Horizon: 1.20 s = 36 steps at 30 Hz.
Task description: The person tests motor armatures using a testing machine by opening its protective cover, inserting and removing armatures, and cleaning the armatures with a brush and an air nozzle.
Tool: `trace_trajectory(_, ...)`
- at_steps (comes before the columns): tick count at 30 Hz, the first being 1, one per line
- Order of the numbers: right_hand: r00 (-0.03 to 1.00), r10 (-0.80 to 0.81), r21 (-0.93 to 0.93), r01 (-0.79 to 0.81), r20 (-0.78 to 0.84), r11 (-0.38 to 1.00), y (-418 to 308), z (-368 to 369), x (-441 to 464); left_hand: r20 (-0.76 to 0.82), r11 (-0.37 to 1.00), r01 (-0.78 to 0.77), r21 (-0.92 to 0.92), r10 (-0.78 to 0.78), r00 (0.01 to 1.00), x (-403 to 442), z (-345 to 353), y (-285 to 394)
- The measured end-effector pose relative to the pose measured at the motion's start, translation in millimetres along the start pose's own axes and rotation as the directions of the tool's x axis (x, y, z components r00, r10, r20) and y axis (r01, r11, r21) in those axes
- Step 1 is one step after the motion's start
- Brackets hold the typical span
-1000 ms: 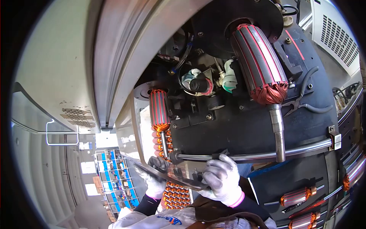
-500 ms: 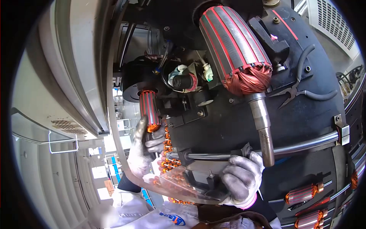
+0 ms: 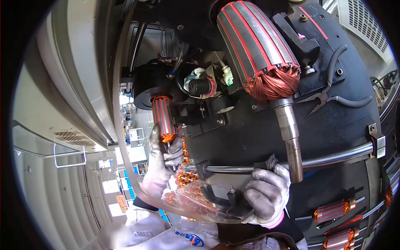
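A small motor armature (image 3: 163, 116) with a red-striped core and copper end winding sits in a round black holder (image 3: 146, 98). My gloved left hand (image 3: 164, 160) is closed round its lower shaft end, thumb along the core's side. My gloved right hand (image 3: 266, 193) is curled shut beside a black clamp (image 3: 271, 161) on the steel rod (image 3: 233, 169); what its fingers hold, if anything, is hidden. The edge of a clear curved guard (image 3: 183, 213) runs up to this hand. Above hangs a large armature (image 3: 260, 46) with a thick steel shaft (image 3: 287, 129), touched by neither hand.
Grey-handled pliers (image 3: 327, 98) lie on the black machine plate (image 3: 233, 141). Several small armatures (image 3: 331, 211) rest at lower right, near a red-handled tool (image 3: 343, 225). More copper-wound parts (image 3: 189, 178) show behind the guard. A pale machine housing (image 3: 79, 62) stands at left.
My view has shifted slightly. The left hand's fingers have closed up more round the armature's shaft end. My right hand keeps its curled place by the clamp.
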State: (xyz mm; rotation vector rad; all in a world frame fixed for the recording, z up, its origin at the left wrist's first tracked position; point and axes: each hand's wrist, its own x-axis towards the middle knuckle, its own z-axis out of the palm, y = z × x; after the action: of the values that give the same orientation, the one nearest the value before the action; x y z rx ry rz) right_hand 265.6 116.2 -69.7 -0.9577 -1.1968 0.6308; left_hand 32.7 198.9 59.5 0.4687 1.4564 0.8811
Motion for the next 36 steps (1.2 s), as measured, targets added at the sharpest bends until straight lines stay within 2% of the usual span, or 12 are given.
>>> trace_trajectory(3,0.999,0.016,-0.019,-0.015,0.030,1.000,0,-4,0,-0.074,0.989,0.001,0.148,0.010,0.997,0,-1,1)
trace_trajectory(6,1.000,0.016,-0.039,-0.017,-0.020,0.999,-3,2,-4,0.096,0.992,-0.004,0.127,-0.008,0.995,2,-10,0)
trace_trajectory(7,0.999,0.014,-0.049,-0.016,-0.042,0.999,-3,3,-4,0.095,0.992,-0.004,0.128,-0.008,0.995,2,-11,-1)
trace_trajectory(11,0.998,0.027,-0.034,-0.026,0.050,0.999,-3,3,-2,-0.057,0.990,0.065,0.125,-0.058,0.997,-4,-5,-5)
trace_trajectory(12,0.998,0.020,-0.029,-0.018,0.053,0.999,-3,5,-4,-0.222,0.994,0.016,0.110,0.009,0.975,-5,7,-12)
trace_trajectory(14,0.998,0.004,-0.074,0.000,0.055,0.997,-2,13,-16,-0.528,0.992,-0.080,0.101,0.121,0.840,-5,22,-22)
trace_trajectory(18,0.995,-0.011,-0.042,0.015,0.100,0.999,-1,37,-29,-0.509,0.969,-0.214,0.122,0.246,0.825,-45,-59,-34)
trace_trajectory(20,0.992,-0.014,-0.007,0.015,0.128,1.000,-3,53,-39,-0.563,0.944,-0.328,-0.039,0.250,0.788,-62,-74,-47)
trace_trajectory(21,0.994,-0.035,-0.035,0.039,0.100,0.999,-2,63,-45,-0.565,0.943,-0.329,-0.042,0.249,0.786,-67,-83,-50)
trace_trajectory(24,0.996,-0.079,-0.091,0.083,0.048,0.992,-3,72,-55,-0.167,0.928,-0.369,0.054,0.373,0.913,-74,-103,-56)
trace_trajectory(28,0.995,-0.042,-0.017,0.044,0.095,0.999,-3,69,-54,-0.189,0.917,-0.388,-0.090,0.366,0.911,-65,-102,-63)
trace_trajectory(36,0.994,-0.050,-0.025,0.053,0.100,0.998,-2,70,-56,-0.316,0.903,-0.411,-0.124,0.357,0.879,-62,-84,-64)
